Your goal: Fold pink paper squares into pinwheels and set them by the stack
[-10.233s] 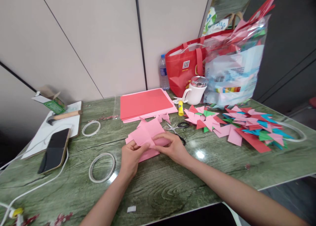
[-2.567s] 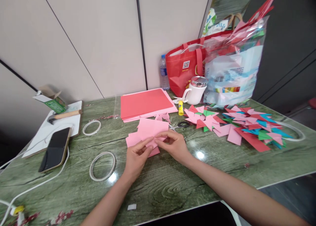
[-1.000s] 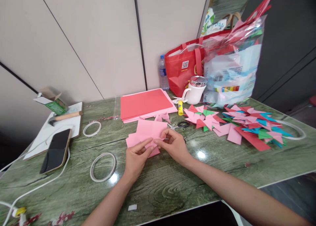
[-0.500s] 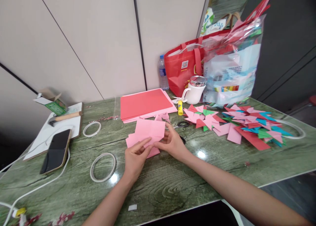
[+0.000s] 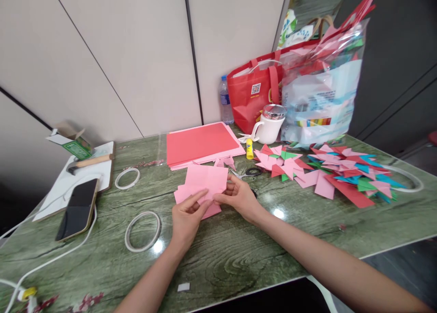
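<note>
Between my two hands is a creased sheet of pink paper [image 5: 206, 177], raised a little off the table. My left hand [image 5: 189, 215] pinches its lower edge with thumb and fingers. At the right edge, my right hand [image 5: 241, 197] grips the same sheet, thumb in front and fingers curled behind. More pink paper pieces [image 5: 180, 195] lie under it, partly hidden by the sheet and my fingers. Just behind my right hand lie black-handled scissors [image 5: 253, 171], partly covered.
Stacked red and pink sheets [image 5: 201, 144] lie behind, near a glue stick [image 5: 249, 150] and white mug [image 5: 270, 126]. Folded paper pieces [image 5: 355, 167] spread rightward, before bags [image 5: 317, 99]. Leftward are tape rolls [image 5: 142, 232], a phone [image 5: 78, 209] and a hammer [image 5: 90, 162].
The pink sheet has shifted slightly, and my right fingers have moved slightly down along its edge. More of the scissors shows now. Both hands still hold the paper.
</note>
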The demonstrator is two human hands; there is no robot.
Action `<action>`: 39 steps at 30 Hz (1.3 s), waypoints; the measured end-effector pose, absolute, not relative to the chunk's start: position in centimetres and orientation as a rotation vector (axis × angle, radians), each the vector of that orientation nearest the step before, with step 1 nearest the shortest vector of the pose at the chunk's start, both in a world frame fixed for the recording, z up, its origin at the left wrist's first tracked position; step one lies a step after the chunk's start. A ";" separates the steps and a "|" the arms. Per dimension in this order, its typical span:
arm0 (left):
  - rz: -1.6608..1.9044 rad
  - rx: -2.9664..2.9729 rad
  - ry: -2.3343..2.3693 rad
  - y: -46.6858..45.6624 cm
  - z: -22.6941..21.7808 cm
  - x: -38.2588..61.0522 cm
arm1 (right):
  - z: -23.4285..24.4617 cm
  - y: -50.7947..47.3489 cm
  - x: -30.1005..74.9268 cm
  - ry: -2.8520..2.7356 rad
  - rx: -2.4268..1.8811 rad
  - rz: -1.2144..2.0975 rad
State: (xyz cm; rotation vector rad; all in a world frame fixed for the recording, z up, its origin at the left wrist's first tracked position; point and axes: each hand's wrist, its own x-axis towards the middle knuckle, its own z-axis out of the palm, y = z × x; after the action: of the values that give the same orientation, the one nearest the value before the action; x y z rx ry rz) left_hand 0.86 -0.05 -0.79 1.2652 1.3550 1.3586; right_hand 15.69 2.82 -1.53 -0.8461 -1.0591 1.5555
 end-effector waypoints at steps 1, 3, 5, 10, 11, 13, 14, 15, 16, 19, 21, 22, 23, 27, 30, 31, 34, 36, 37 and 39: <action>1.354 1.268 1.350 0.0 -0.9 0.8 | -1.6 2.8 15.7 -1.055 -0.842 1.559; 1.341 1.280 1.338 0.0 -1.0 0.7 | -1.6 2.9 15.7 -1.039 -0.831 1.568; 1.327 1.305 1.328 0.0 -1.2 0.6 | -1.7 2.9 15.7 -1.025 -0.822 1.577; 1.330 1.370 1.328 0.0 -1.2 0.5 | -1.6 2.8 15.8 -1.033 -0.846 1.557; 1.328 1.367 1.323 0.0 -1.1 0.5 | -1.5 2.8 15.8 -1.038 -0.852 1.551; 1.325 1.350 1.318 -0.1 -0.9 0.6 | -1.4 2.8 15.8 -1.045 -0.859 1.548; 1.326 1.344 1.321 -0.1 -0.8 0.7 | -1.4 2.8 15.8 -1.043 -0.861 1.550; 1.329 1.343 1.329 -0.1 -0.6 0.7 | -1.3 2.8 15.8 -1.039 -0.863 1.555; 1.331 1.348 1.341 -0.2 -0.5 0.8 | -1.2 2.8 15.7 -1.032 -0.864 1.560; 1.326 1.376 1.367 -0.3 -0.1 0.9 | -1.1 2.7 15.7 -1.007 -0.870 1.579; 1.327 1.391 1.368 -0.4 0.2 1.0 | -1.1 2.7 15.6 -0.988 -0.878 1.601; 1.332 1.397 1.366 -0.4 0.2 1.0 | -1.1 2.7 15.6 -0.975 -0.878 1.620; 1.339 1.403 1.366 -0.4 0.3 1.0 | -1.2 2.8 15.7 -0.962 -0.875 1.646; 1.357 1.405 1.381 -0.4 0.4 1.1 | -1.5 3.0 15.9 -0.919 -0.842 1.760; 1.367 1.378 1.387 -0.4 0.4 1.1 | -1.7 3.3 16.2 -0.915 -0.802 1.785; 1.369 1.368 1.388 -0.4 0.4 1.1 | -1.7 3.3 16.3 -0.918 -0.788 1.789; 1.375 1.342 1.391 -0.3 0.5 1.0 | -1.7 3.6 16.5 -0.913 -0.766 1.818; 1.382 1.324 1.395 -0.3 0.5 0.9 | -1.6 3.7 16.7 -0.888 -0.756 1.836; 1.384 1.314 1.397 -0.3 0.5 0.9 | -1.6 3.8 16.7 -0.878 -0.749 1.837; 1.382 1.294 1.398 -0.2 0.4 0.8 | -1.5 3.8 16.7 -0.881 -0.735 1.821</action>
State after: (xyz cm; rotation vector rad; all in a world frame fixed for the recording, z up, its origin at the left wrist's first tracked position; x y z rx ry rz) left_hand 0.84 -0.24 0.43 1.2942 1.3983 1.3820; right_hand 16.75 3.82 -1.53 -0.7349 -0.8805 1.8205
